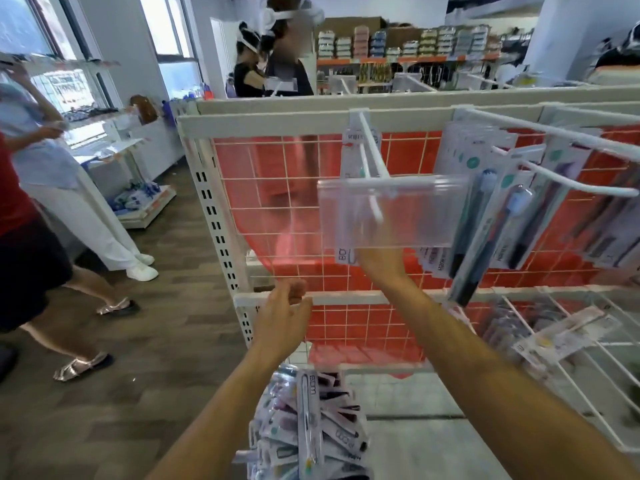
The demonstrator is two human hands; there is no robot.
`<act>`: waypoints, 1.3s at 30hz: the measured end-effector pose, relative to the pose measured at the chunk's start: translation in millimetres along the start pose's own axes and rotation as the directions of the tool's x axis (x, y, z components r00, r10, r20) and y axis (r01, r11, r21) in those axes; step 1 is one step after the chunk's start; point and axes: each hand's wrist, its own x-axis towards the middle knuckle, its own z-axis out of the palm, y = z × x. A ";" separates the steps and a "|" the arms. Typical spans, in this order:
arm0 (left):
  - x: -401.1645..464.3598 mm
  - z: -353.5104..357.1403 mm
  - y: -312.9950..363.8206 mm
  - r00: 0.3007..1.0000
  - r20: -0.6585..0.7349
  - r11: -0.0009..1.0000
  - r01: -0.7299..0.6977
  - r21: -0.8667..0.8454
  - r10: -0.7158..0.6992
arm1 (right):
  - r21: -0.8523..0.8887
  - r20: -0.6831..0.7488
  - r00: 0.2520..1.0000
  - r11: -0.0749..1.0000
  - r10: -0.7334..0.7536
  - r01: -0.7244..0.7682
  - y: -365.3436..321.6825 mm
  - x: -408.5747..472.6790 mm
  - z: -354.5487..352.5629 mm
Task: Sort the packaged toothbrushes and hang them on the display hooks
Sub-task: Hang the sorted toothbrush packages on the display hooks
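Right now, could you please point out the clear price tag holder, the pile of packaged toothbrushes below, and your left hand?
clear price tag holder (389, 213): head view, middle of its transparent flap.
pile of packaged toothbrushes (311, 424): head view, on the topmost pack.
left hand (282, 315): head view, back of the hand.

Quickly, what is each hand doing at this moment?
Left hand: fingers loosely curled, holding nothing.
Right hand: raised to a toothbrush pack on the hook; grip hidden, cannot tell.
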 end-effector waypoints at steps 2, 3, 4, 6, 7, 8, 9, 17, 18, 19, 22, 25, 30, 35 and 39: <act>-4.1 4.4 -15.3 0.998 0.054 0.999 0.010 0.053 -0.013 | -0.006 -0.054 0.998 1.000 0.026 -0.026 14.4 -22.3 3.2; -7.1 7.1 -24.4 0.996 0.084 0.995 0.017 0.095 -0.025 | -0.039 -0.057 0.997 0.997 0.059 -0.062 20.4 -34.4 4.7; -10.5 10.1 -32.9 0.993 0.115 0.991 0.015 0.136 -0.030 | -0.079 -0.057 0.994 0.992 0.095 -0.099 23.8 -46.2 5.6; -18.5 16.9 -50.8 0.983 0.166 0.983 0.046 0.179 -0.076 | -0.109 -0.037 0.988 0.983 0.147 -0.151 36.0 -66.5 9.5; -23.6 20.2 -58.8 0.976 0.183 0.979 0.080 0.185 -0.114 | -0.124 -0.010 0.986 0.978 0.168 -0.168 44.1 -76.6 12.7; -29.2 23.6 -67.0 0.966 0.201 0.973 0.121 0.195 -0.161 | -0.136 0.015 0.985 0.977 0.170 -0.166 51.7 -86.3 16.3; -35.1 27.6 -75.7 0.953 0.221 0.964 0.160 0.211 -0.207 | -0.152 0.047 0.983 0.974 0.176 -0.167 61.3 -93.7 21.2; -46.8 38.7 -87.2 0.906 0.266 0.878 0.190 0.439 -0.329 | -0.335 0.318 0.858 0.894 0.404 -0.297 133.9 -156.8 61.5; -47.6 37.3 -82.2 0.927 0.236 0.890 0.172 0.422 -0.291 | -0.357 0.334 0.843 0.884 0.422 -0.301 138.6 -163.6 66.2; -49.7 36.9 -77.2 0.942 0.214 0.900 0.152 0.408 -0.257 | -0.367 0.353 0.829 0.879 0.433 -0.303 143.7 -170.6 70.7; -63.7 47.5 -67.7 0.953 0.203 0.925 0.142 0.352 -0.224 | -0.386 0.397 0.793 0.868 0.462 -0.312 153.2 -184.8 83.3; -80.7 75.0 -61.1 0.930 0.236 0.935 0.212 0.284 -0.282 | -0.462 0.476 0.758 0.860 0.446 -0.216 161.4 -194.4 89.4; -99.3 113.2 -80.9 0.900 0.184 0.909 0.353 0.222 -0.394 | -0.556 0.514 0.736 0.824 0.440 -0.104 181.1 -202.6 89.7; -109.6 118.0 -132.4 0.853 0.054 0.827 0.486 0.283 -0.520 | -0.492 0.415 0.805 0.849 0.425 -0.195 197.9 -211.2 95.2; -119.8 118.4 -174.1 0.820 0.000 0.768 0.535 0.353 -0.572 | -0.531 0.460 0.788 0.838 0.409 -0.125 208.5 -217.4 110.3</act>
